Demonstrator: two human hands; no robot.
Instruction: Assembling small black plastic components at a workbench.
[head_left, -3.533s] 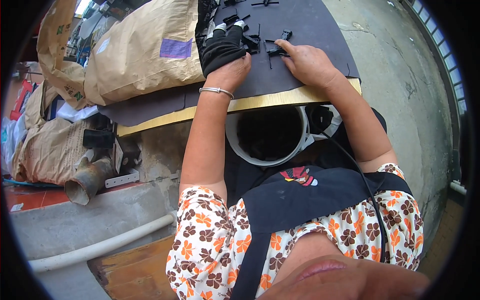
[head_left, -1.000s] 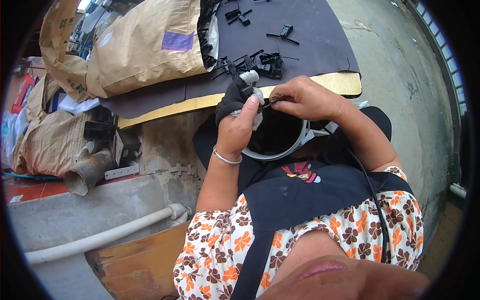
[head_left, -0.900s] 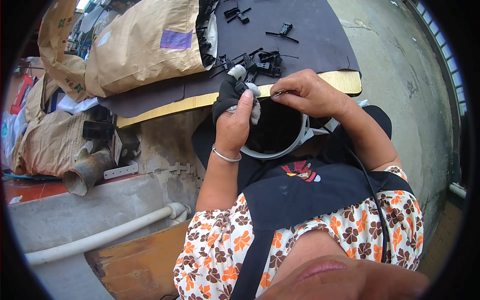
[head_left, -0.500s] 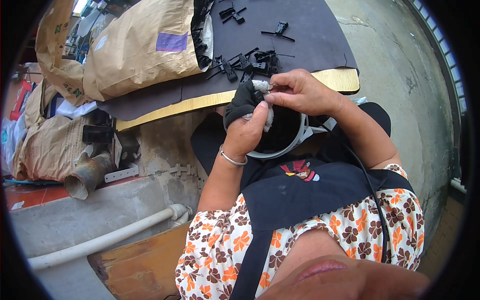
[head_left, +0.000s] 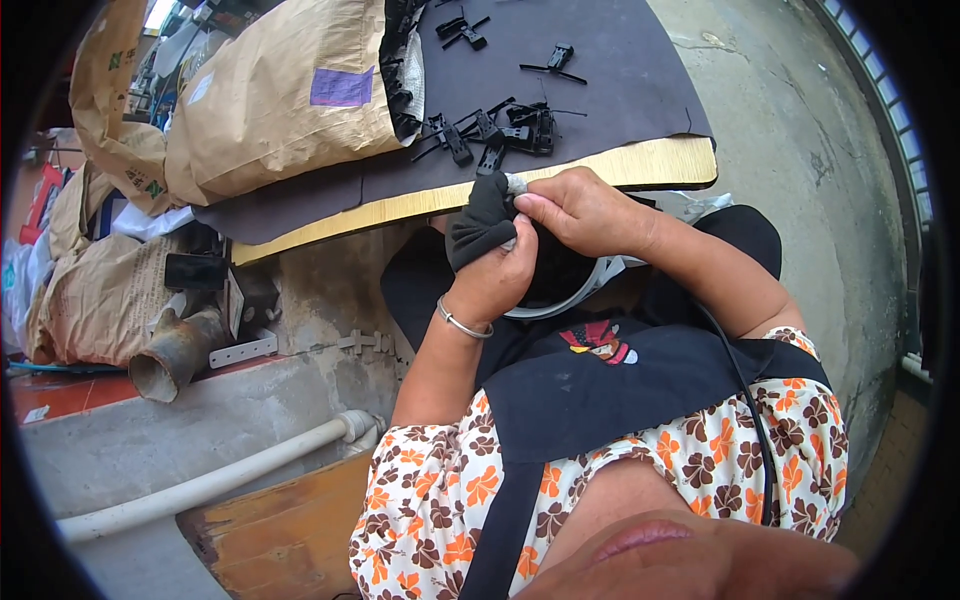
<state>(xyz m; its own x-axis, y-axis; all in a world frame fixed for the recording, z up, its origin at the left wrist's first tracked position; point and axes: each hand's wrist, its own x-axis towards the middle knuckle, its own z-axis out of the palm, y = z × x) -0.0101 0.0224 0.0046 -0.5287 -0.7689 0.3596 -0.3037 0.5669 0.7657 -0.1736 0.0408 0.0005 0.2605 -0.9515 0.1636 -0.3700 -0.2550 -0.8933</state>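
Observation:
My left hand [head_left: 500, 268] is closed round a bundled black cloth [head_left: 478, 236], its bare thumb pressed on the near side. Whether the cloth is also worn over the fingers is not clear. A whitish fuzzy bit [head_left: 516, 184] shows at the cloth's far end. There the thumb and fingers of my right hand [head_left: 592, 212] are pinched together, and what lies between them is hidden. Both hands are over a round container with a pale rim [head_left: 598, 274], close to the table's front edge. Just beyond them lie several black plastic clip-like parts [head_left: 522, 132] with thin arms.
The dark-covered table [head_left: 620, 90] has a yellow front edge [head_left: 640, 165]. More black parts [head_left: 556, 65] lie farther back. On its left rests a large brown paper sack [head_left: 270, 100], open toward the parts. A rusty pipe piece [head_left: 178, 358] and a white pipe [head_left: 215, 478] are at left.
My right hand has shifted slightly left and down, its fingers closing tighter at the cloth's end. The cloth has turned, so less white shows. Black parts on the table have stayed put.

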